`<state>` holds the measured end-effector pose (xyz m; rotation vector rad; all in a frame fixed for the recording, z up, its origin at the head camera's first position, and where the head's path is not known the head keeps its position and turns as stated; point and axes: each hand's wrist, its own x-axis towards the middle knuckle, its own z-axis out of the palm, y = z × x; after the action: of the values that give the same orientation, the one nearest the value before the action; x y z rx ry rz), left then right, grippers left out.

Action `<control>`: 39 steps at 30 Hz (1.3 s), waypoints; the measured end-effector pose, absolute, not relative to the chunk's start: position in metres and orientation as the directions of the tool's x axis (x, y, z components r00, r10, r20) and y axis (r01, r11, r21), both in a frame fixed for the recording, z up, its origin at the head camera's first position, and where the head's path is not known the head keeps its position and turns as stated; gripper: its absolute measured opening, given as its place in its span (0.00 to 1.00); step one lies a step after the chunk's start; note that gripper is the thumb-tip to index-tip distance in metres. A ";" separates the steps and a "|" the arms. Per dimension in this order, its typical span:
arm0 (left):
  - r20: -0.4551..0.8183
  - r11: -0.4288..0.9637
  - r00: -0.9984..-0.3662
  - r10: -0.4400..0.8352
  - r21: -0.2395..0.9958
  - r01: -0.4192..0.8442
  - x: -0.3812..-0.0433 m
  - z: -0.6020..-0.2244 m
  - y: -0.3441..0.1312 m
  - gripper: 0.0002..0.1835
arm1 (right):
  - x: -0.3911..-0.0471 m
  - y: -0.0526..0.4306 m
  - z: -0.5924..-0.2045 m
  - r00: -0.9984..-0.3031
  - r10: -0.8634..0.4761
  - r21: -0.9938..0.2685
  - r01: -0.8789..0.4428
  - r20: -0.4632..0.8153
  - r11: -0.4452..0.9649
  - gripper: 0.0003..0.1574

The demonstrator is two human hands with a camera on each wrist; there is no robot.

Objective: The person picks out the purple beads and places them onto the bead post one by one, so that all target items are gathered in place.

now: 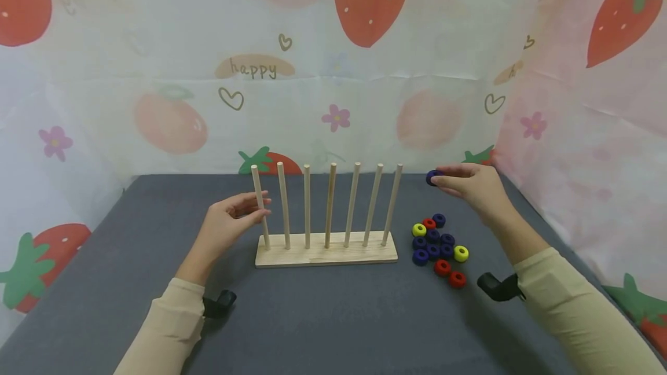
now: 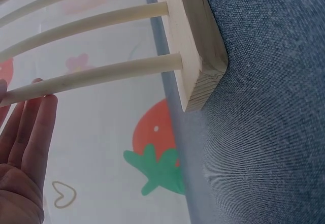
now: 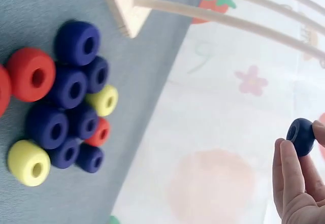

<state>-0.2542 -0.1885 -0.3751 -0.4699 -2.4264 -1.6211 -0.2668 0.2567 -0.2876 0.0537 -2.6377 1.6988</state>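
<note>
- Blue ring (image 1: 431, 177), right of centre: right hand (image 1: 471, 185) pinches its outer side, apparently keeping the hole clear.
- Left hand (image 1: 229, 213) pinches leftmost peg (image 1: 257, 188), likely steadying the rack (image 1: 325, 256).
- Loose rings (image 1: 432, 252): lower right, presumably for reach.

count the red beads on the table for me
3. The far red bead sits between a yellow bead and a dark blue bead; the middle red bead and, just right of it, the near red bead lie closest to the person. None looks hidden.
</note>
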 end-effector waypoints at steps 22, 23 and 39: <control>0.325 0.338 -0.931 0.164 0.869 0.363 -0.253 -0.374 -0.189 0.21 | -0.262 0.230 -0.259 -0.995 -0.057 -0.892 -0.099 0.082 0.441 0.36; 0.323 0.336 -0.932 0.164 0.870 0.361 -0.253 -0.373 -0.189 0.21 | -0.262 0.230 -0.258 -0.994 -0.061 -0.887 -0.104 0.086 0.450 0.36; 0.325 0.323 -0.930 0.169 0.873 0.364 -0.253 -0.372 -0.188 0.21 | -0.258 0.216 -0.246 -0.987 -0.106 -0.876 -0.158 0.123 0.455 0.33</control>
<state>-0.2527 -0.1879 -0.3724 -0.4911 -2.4087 -1.6611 -0.2581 0.2159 -0.2460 0.2394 -2.6363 1.5957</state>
